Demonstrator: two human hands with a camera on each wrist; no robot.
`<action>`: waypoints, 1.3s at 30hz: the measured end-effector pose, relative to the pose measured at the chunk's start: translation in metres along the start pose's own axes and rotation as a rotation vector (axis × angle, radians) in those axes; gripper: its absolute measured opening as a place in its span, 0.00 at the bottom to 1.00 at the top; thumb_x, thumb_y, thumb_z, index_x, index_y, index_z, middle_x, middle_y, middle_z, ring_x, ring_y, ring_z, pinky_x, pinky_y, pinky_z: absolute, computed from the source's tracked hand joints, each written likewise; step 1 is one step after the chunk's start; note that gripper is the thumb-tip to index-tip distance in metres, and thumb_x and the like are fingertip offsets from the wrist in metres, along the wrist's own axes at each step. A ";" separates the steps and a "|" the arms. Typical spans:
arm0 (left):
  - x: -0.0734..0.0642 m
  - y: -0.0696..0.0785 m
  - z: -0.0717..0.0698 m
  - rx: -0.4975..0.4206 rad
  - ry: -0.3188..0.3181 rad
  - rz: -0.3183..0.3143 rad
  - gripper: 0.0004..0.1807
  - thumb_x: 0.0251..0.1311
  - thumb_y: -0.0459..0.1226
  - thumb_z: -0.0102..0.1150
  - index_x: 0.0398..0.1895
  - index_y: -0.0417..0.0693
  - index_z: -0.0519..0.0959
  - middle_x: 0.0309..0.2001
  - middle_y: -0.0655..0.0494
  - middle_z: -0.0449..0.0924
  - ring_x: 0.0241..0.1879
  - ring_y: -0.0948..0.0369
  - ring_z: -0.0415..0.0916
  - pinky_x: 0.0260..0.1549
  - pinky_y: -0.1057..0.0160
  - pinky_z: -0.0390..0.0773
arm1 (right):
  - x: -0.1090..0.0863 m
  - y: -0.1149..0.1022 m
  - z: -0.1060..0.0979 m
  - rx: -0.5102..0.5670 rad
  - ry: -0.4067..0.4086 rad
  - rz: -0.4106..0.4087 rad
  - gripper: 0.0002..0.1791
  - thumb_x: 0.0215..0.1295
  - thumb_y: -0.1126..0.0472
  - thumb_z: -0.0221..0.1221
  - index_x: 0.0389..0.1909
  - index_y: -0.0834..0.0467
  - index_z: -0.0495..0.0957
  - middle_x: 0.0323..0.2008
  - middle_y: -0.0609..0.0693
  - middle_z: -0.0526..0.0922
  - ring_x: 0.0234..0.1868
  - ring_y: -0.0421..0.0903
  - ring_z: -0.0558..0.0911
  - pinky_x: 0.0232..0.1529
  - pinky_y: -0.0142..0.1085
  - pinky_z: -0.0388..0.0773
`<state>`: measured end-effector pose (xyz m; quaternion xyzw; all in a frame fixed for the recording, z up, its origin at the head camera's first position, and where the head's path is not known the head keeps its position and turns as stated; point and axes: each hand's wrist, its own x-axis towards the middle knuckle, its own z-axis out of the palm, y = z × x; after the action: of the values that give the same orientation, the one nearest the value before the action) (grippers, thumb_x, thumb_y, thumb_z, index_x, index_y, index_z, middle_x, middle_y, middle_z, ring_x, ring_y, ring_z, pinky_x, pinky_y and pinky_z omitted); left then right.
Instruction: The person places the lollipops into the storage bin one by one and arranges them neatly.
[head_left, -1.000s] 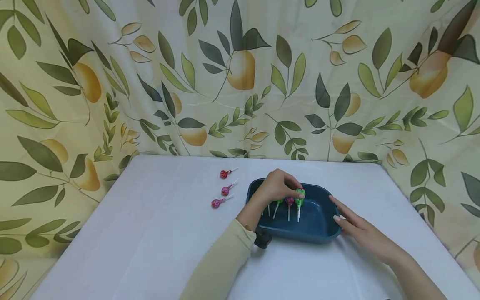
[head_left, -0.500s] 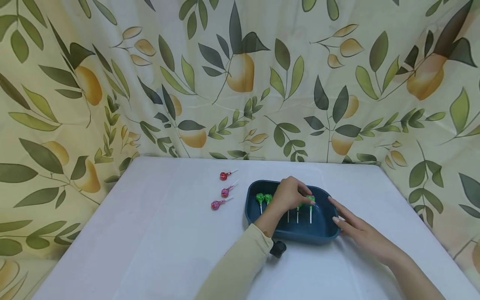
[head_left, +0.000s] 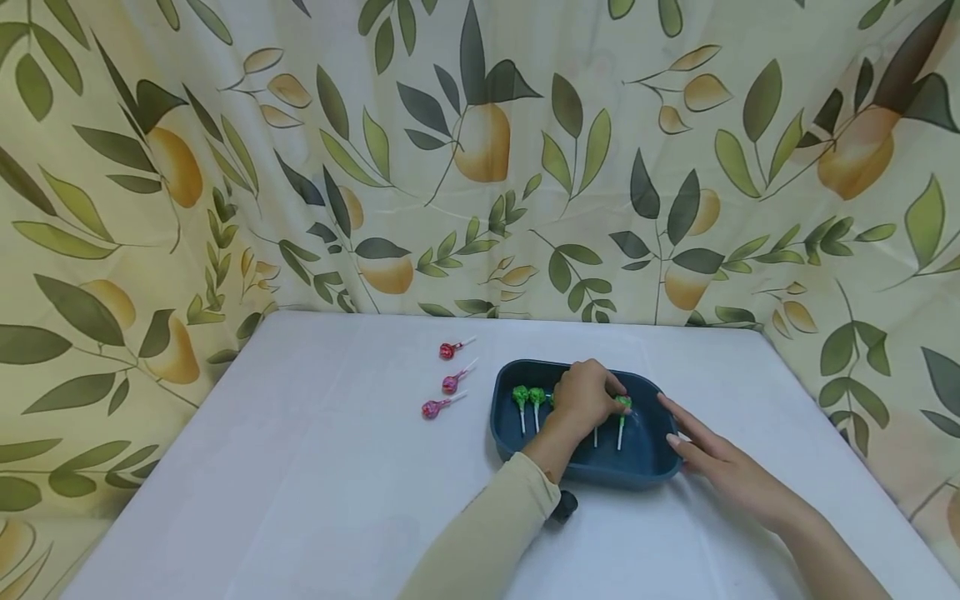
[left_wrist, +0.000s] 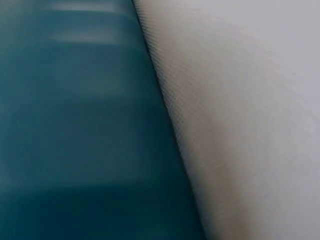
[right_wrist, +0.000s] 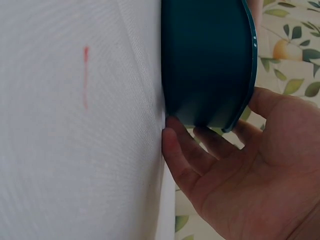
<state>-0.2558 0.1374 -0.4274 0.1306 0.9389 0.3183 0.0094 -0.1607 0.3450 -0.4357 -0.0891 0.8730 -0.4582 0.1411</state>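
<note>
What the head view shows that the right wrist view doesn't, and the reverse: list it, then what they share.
Only head: green lollipops, with the left hand pinching another green lollipop, and three red and pink lollipops on the white cloth.
Only right wrist: a thin red mark on the cloth and the palm side of the right hand.
Both: the blue tray, the right hand at its end, the cloth and the leaf-patterned curtain.
</note>
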 end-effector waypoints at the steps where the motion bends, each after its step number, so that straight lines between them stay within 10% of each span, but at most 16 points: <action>1: 0.000 0.000 0.000 0.014 0.004 0.003 0.09 0.52 0.49 0.81 0.37 0.65 0.93 0.32 0.75 0.86 0.40 0.69 0.81 0.36 0.64 0.77 | 0.000 0.000 0.000 0.003 -0.001 -0.001 0.36 0.83 0.44 0.47 0.85 0.40 0.44 0.82 0.62 0.41 0.77 0.70 0.50 0.51 0.28 0.74; 39: 0.003 -0.003 0.005 0.168 -0.001 -0.003 0.15 0.48 0.52 0.81 0.40 0.67 0.92 0.36 0.74 0.86 0.40 0.68 0.81 0.37 0.64 0.77 | 0.002 0.000 0.001 -0.002 -0.005 0.003 0.37 0.83 0.44 0.47 0.85 0.42 0.43 0.82 0.63 0.40 0.77 0.71 0.50 0.50 0.27 0.75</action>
<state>-0.2585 0.1388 -0.4333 0.1299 0.9625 0.2382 -0.0005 -0.1623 0.3436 -0.4361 -0.0891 0.8734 -0.4567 0.1437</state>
